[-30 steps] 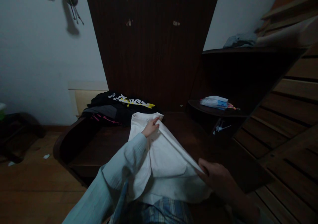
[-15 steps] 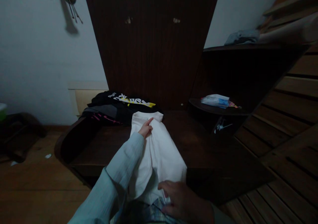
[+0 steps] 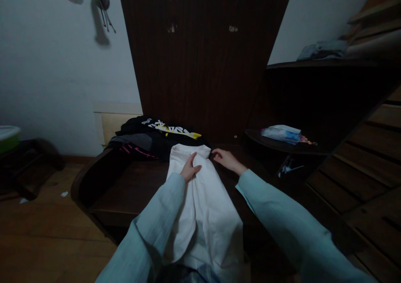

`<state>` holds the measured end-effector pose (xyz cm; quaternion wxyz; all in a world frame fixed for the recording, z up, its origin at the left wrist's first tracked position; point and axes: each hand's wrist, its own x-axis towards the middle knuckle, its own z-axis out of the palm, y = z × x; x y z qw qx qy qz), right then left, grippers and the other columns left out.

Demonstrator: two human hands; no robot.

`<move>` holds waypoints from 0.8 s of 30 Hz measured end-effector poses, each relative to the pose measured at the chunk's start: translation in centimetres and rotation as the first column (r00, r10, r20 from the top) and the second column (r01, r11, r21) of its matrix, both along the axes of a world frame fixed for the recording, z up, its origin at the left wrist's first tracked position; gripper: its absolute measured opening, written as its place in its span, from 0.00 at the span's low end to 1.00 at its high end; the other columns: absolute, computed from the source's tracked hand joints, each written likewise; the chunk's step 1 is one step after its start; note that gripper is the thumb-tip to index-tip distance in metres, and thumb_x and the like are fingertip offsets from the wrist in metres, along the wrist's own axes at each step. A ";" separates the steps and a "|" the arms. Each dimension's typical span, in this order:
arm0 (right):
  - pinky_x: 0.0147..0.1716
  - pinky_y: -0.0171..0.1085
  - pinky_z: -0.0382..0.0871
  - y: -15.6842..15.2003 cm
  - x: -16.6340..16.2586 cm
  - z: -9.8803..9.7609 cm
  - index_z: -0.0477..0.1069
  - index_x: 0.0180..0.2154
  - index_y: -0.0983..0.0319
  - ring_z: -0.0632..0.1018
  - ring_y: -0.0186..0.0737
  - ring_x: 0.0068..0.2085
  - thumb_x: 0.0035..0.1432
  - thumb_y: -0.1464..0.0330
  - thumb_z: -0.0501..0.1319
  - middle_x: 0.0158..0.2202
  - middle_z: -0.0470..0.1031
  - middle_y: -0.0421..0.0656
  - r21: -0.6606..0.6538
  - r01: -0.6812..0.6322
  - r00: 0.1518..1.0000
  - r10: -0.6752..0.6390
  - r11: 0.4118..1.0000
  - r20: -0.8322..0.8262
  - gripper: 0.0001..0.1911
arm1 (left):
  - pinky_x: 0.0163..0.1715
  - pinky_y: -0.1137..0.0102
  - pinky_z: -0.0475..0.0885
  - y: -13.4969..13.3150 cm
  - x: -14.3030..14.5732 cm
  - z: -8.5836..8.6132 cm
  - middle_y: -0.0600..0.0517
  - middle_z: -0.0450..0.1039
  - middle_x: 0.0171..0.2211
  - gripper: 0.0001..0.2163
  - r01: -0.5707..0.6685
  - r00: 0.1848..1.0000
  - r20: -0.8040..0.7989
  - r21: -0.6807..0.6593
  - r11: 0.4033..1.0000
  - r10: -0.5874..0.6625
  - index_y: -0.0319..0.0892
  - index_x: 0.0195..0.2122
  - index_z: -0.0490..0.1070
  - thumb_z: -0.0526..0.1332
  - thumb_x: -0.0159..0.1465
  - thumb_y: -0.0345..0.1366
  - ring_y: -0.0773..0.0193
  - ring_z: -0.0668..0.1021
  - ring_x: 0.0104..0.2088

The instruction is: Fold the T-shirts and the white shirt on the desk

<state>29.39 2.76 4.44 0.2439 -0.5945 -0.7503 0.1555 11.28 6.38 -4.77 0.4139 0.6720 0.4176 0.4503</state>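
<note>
A white garment (image 3: 216, 207), apparently trousers with a waistband at the far end, lies lengthwise over the dark wooden bench and hangs toward me. My left hand (image 3: 189, 169) rests on it just below the waistband, fingers stretched forward and thumb spread to the right. Beside the waistband's right corner is my right hand (image 3: 228, 159), its fingers slightly bent and apart, with nothing visible in them. Whether its fingertips touch the cloth I cannot tell. Behind the waistband lies a heap of dark clothes (image 3: 140, 138), with white and yellow print on top.
The dark bench (image 3: 125, 191) has a curved left end. To the right, a low corner shelf (image 3: 288, 147) bears a plastic packet (image 3: 280, 133). Folded cloth (image 3: 326, 49) lies on the upper shelf. A green tub (image 3: 8, 138) stands on a dark stool (image 3: 21, 170) at the far left.
My right hand has moved from the garment's near end up to the waistband's right corner. My left hand stays below the waistband, its thumb now spread. The view has shifted slightly left.
</note>
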 end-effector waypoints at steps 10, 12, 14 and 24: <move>0.40 0.32 0.62 8.1 -1.1 -0.1 0.74 0.34 0.65 0.71 0.42 0.44 0.50 0.74 0.56 0.41 0.73 0.49 -0.106 0.021 0.931 0.020 0.994 0.366 0.10 | 0.55 0.62 0.55 -1.3 0.1 -0.3 0.41 0.58 0.55 0.30 0.073 0.988 -0.136 0.004 0.997 -0.071 0.35 0.55 0.56 0.58 0.48 0.26 0.58 0.62 0.55; 0.36 0.32 0.63 8.5 -1.0 0.2 0.74 0.32 0.65 0.73 0.42 0.40 0.51 0.72 0.54 0.37 0.74 0.48 -0.147 0.051 0.925 0.009 0.988 0.380 0.11 | 0.55 0.62 0.55 -2.0 0.3 -0.6 0.41 0.58 0.56 0.30 0.102 0.989 -0.110 -0.009 0.995 -0.102 0.35 0.55 0.56 0.59 0.49 0.27 0.58 0.62 0.55; 0.34 0.33 0.63 8.4 -1.2 0.5 0.74 0.32 0.66 0.73 0.43 0.40 0.52 0.70 0.52 0.37 0.74 0.49 -0.167 0.088 0.918 -0.015 0.982 0.396 0.12 | 0.55 0.63 0.56 -2.8 0.5 -0.8 0.41 0.58 0.56 0.30 0.123 0.990 -0.070 -0.032 0.992 -0.125 0.35 0.56 0.56 0.59 0.49 0.28 0.58 0.63 0.55; 0.38 0.32 0.61 3.2 -4.2 -2.1 0.67 0.41 0.64 0.71 0.36 0.40 0.53 0.75 0.50 0.39 0.71 0.46 0.111 -0.025 0.971 -0.002 0.994 0.238 0.14 | 0.48 0.69 0.63 -3.9 -0.3 3.5 0.47 0.66 0.48 0.20 0.084 0.868 -0.491 0.275 0.958 0.065 0.40 0.50 0.62 0.53 0.55 0.26 0.63 0.68 0.47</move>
